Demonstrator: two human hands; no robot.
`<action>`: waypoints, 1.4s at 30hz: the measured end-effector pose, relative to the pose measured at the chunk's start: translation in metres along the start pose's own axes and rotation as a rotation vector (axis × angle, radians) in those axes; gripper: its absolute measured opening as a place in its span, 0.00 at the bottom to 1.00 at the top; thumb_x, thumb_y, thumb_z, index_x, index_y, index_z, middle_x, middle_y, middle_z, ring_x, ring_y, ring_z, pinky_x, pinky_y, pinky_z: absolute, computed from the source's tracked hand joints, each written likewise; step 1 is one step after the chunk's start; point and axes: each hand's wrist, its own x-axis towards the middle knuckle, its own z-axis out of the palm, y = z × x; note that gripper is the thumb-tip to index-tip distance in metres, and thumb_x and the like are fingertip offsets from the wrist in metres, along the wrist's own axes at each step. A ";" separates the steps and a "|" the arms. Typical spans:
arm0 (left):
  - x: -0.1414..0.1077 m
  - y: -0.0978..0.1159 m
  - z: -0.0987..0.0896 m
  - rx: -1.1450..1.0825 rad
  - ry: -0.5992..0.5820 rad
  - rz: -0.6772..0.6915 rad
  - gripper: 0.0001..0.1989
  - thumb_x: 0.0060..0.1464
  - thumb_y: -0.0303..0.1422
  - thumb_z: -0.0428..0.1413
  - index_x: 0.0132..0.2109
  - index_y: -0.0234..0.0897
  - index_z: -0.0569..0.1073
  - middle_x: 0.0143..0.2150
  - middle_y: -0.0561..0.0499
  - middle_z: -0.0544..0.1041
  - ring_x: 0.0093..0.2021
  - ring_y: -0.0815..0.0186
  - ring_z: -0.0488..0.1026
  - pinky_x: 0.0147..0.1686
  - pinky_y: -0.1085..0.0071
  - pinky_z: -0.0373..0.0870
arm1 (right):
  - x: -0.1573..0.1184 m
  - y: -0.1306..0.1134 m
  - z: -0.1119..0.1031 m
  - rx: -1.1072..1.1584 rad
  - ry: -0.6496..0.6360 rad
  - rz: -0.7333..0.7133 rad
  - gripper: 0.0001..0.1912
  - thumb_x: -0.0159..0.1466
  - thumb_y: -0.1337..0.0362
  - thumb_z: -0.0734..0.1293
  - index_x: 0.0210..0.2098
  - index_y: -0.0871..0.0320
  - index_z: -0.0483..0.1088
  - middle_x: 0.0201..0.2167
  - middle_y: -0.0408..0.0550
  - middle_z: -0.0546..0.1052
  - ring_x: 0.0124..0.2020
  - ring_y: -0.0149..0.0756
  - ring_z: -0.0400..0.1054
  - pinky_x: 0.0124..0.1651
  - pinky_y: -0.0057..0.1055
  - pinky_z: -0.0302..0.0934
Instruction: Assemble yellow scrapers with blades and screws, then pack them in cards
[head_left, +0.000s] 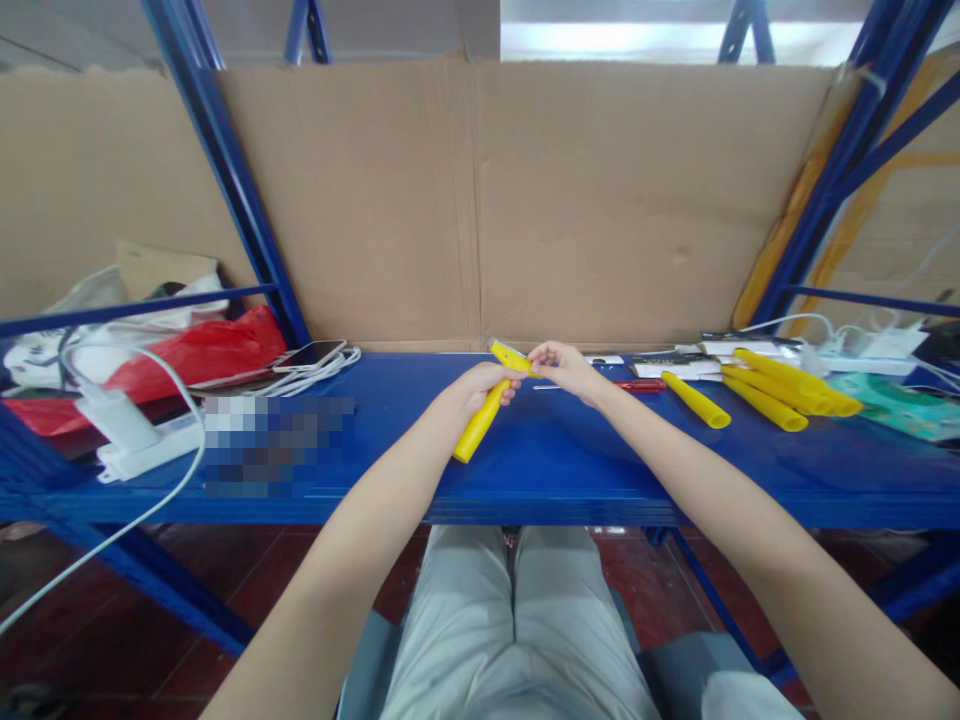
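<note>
Over the middle of the blue table, my left hand [491,385] is wrapped round a yellow tool [480,425], whose tapered handle points down toward the table's front edge. The tool's yellow head [510,356] sticks out above the fingers, angled up to the left. My right hand [562,367] is at the right end of that head, fingers bent, thumb and fingertips close to it. Whether those fingertips pinch anything small cannot be made out. Just right of my right hand, a red screwdriver [641,386] lies on the table, its shaft partly behind the wrist.
Several yellow tubular handles [696,400] and flat packets [675,366] lie at the right. A power strip [150,445], white cable, phone [319,355] and red bag [202,350] are at the left. Cardboard [480,200] stands behind the blue table [405,440].
</note>
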 end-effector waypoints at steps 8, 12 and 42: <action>-0.007 0.008 0.001 -0.007 -0.038 0.057 0.09 0.54 0.19 0.50 0.28 0.34 0.64 0.14 0.58 0.61 0.10 0.78 0.53 0.10 0.82 0.48 | -0.002 -0.011 -0.008 -0.015 0.041 0.180 0.20 0.47 0.60 0.70 0.39 0.57 0.70 0.34 0.43 0.73 0.35 0.33 0.63 0.41 0.33 0.57; -0.009 0.012 0.002 -0.017 -0.041 0.090 0.09 0.54 0.20 0.50 0.27 0.34 0.64 0.14 0.58 0.60 0.10 0.78 0.54 0.10 0.81 0.47 | -0.003 -0.016 -0.008 0.052 -0.030 0.174 0.14 0.50 0.55 0.66 0.31 0.58 0.70 0.30 0.42 0.74 0.36 0.34 0.64 0.40 0.32 0.56; 0.004 0.008 -0.026 -0.035 0.158 -0.023 0.11 0.55 0.19 0.51 0.27 0.35 0.62 0.13 0.59 0.60 0.10 0.80 0.53 0.10 0.83 0.47 | 0.041 0.031 -0.069 -0.605 -0.384 0.071 0.17 0.42 0.54 0.76 0.30 0.54 0.76 0.35 0.53 0.78 0.41 0.49 0.71 0.46 0.42 0.62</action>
